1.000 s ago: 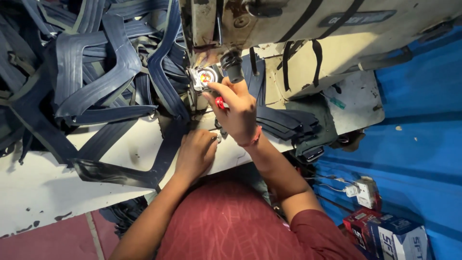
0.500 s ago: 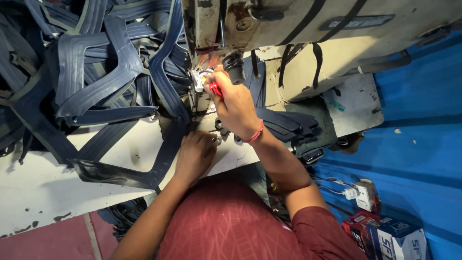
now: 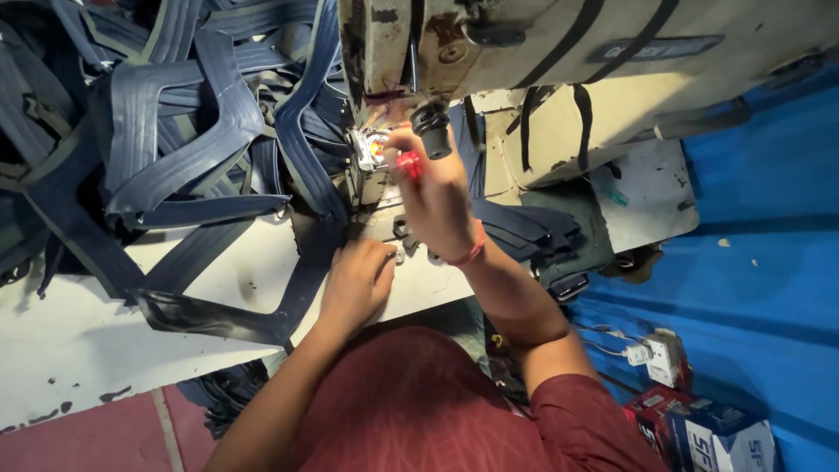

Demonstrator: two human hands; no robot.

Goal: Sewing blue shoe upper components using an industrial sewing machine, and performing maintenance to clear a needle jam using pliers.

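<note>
Head view, right hand: the right hand (image 3: 434,203) is raised to the needle area of the sewing machine (image 3: 559,52), fingers closed around a small red-handled tool (image 3: 408,163) whose tip points at the lit spot under the machine head.
Head view, left hand: the left hand (image 3: 354,284) rests on the white table (image 3: 96,315), fingers curled down and pressing a dark blue strap (image 3: 306,280) flat; whether it pinches the strap or only holds it down, I cannot tell.
Head view, strap position: it runs from the table edge under the left hand up toward the needle area, just beside the right hand.
Head view, surroundings: a big heap of dark blue straps (image 3: 157,131) lies to the left of the machine, a folded stack of dark pieces (image 3: 542,236) to its right, and boxes (image 3: 699,433) stand on the blue floor.
Progress, as judged: the work looks to be at an adjusting stage at the needle, with the tool at the machine and the strap merely held ready. The large heap suggests much remains.
</note>
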